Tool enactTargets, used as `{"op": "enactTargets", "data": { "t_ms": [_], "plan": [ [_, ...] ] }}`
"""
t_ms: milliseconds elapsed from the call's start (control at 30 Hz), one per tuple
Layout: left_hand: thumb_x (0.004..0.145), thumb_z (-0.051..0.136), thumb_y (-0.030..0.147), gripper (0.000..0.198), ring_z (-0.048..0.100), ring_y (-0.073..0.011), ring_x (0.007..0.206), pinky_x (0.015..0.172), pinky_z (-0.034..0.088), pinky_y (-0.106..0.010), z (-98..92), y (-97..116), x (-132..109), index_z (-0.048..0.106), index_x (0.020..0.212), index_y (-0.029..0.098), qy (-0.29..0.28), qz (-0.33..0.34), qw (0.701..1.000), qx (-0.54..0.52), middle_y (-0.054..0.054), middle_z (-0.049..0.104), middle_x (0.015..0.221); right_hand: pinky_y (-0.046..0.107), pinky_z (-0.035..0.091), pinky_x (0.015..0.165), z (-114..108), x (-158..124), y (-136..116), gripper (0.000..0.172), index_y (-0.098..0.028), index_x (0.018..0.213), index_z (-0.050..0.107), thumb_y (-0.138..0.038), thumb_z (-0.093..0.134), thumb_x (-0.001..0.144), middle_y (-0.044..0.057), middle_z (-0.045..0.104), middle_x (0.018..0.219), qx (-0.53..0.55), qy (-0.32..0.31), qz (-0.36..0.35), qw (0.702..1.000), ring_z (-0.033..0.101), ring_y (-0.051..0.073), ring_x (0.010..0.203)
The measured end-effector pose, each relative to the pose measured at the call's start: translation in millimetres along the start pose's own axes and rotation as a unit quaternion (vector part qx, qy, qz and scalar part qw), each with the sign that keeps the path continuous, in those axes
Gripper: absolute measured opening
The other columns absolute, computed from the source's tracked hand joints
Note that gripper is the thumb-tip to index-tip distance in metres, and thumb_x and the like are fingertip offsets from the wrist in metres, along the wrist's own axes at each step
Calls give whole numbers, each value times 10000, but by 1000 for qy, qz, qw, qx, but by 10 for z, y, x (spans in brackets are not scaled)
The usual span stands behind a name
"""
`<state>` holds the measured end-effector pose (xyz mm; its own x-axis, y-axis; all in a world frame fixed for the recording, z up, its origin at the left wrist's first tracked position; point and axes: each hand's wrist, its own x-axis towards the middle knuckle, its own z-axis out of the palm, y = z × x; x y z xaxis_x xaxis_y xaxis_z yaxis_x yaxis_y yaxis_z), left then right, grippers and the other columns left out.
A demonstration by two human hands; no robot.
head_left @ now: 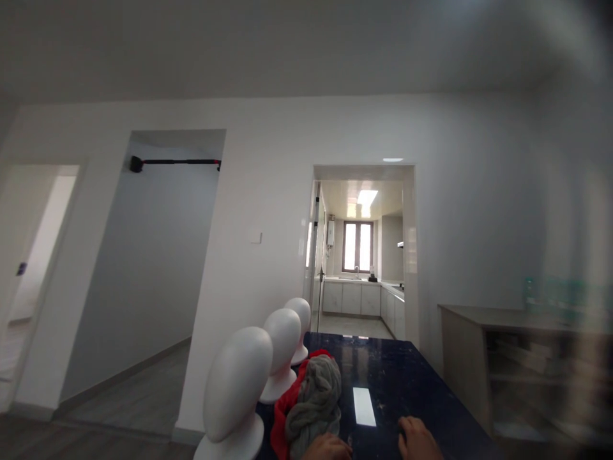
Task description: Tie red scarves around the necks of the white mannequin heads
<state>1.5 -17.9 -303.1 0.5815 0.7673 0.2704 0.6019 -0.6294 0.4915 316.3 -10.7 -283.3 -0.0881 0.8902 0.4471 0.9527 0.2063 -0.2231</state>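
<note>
At the bottom edge of the head view, my left hand is cut off by the frame, close to the near end of a grey cloth. Its fingers lie loosely over the tabletop, with nothing visible in them. My right hand rests on the dark blue glossy table, fingers loosely apart and holding nothing. The grey cloth lies bunched up over a red cloth, which shows along its left side and far end. Left of the cloths, three white mannequin heads stand upright in a row along the table.
A wooden shelf unit stands right of the table, with blurred green bottles on top. Beyond the far table edge, a doorway opens to a kitchen with white cabinets. A black bar spans the alcove at left.
</note>
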Motion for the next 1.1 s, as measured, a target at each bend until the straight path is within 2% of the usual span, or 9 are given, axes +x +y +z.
{"op": "enactTargets", "data": {
  "t_ms": [467, 600, 667, 733, 833, 900, 967, 1033, 1100],
  "plan": [
    [952, 670, 384, 209, 700, -208, 1232, 1151, 450, -330, -107, 162, -107, 831, 1073, 330, 6, -6, 1000, 16, -8, 788, 1321, 333, 476, 1019, -79, -79, -90, 331, -212, 1049, 759, -71, 501, 898, 103, 763, 1161, 14, 36, 4, 999, 676, 256, 1146],
    [884, 752, 432, 211, 701, -244, 1219, 1131, 470, -360, -132, 287, -175, 832, 1040, 315, 24, 6, 1000, 7, -28, 804, 1271, 330, 477, 1008, -131, -116, -122, 316, -209, 1030, 750, -76, 492, 905, 103, 749, 1142, 21, 45, 0, 999, 673, 251, 1126],
    [873, 746, 428, 224, 698, -262, 1210, 1113, 484, -373, -228, 404, -235, 818, 1039, 295, 73, 16, 997, 14, -49, 797, 1263, 330, 475, 1004, -145, -125, -132, 304, -209, 1020, 745, -80, 493, 909, 103, 745, 1135, 20, 48, -1, 999, 670, 250, 1115],
    [947, 633, 425, 253, 696, -261, 1195, 1089, 500, -368, -399, 524, -310, 789, 1070, 268, 177, -12, 984, 28, -81, 786, 1246, 335, 474, 1003, -147, -124, -137, 299, -210, 1019, 741, -77, 499, 904, 103, 743, 1132, 15, 47, 3, 999, 668, 253, 1116],
    [1020, 469, 344, 343, 675, -259, 1239, 1099, 493, -366, -723, 634, -432, 728, 1209, 224, 307, -148, 935, 93, -113, 757, 1281, 337, 475, 994, -133, -120, -136, 302, -213, 1025, 738, -71, 506, 893, 103, 744, 1134, 8, 44, 12, 999, 666, 258, 1124],
    [962, 530, 249, 411, 635, -295, 1316, 1117, 478, -396, -900, 643, -495, 671, 1340, 168, 291, -249, 906, 177, -149, 707, 1387, 342, 473, 996, -119, -120, -131, 305, -212, 1042, 735, -78, 503, 897, 104, 741, 1142, 12, 49, 9, 999, 663, 260, 1132],
    [894, 577, 173, 501, 612, -341, 1347, 1092, 484, -431, -1004, 619, -532, 642, 1387, 111, 219, -320, 887, 252, -198, 676, 1430, 352, 470, 1001, -104, -122, -125, 315, -204, 1075, 730, -82, 498, 901, 110, 738, 1148, 16, 55, 4, 998, 660, 265, 1135],
    [889, 545, 134, 446, 652, -352, 1290, 1032, 501, -435, -1046, 580, -543, 692, 1308, 98, 156, -353, 879, 280, -213, 719, 1350, 358, 467, 1003, -92, -125, -118, 330, -194, 1112, 725, -80, 500, 899, 117, 736, 1157, 14, 56, 6, 998, 654, 271, 1143],
    [905, 475, 95, 400, 687, -327, 1234, 1010, 491, -421, -1063, 539, -538, 736, 1207, 118, 142, -348, 881, 287, -191, 765, 1252, 360, 465, 1002, -87, -126, -113, 328, -190, 1121, 719, -83, 502, 899, 120, 732, 1171, 9, 55, 11, 998, 649, 275, 1154]
  ]
}}
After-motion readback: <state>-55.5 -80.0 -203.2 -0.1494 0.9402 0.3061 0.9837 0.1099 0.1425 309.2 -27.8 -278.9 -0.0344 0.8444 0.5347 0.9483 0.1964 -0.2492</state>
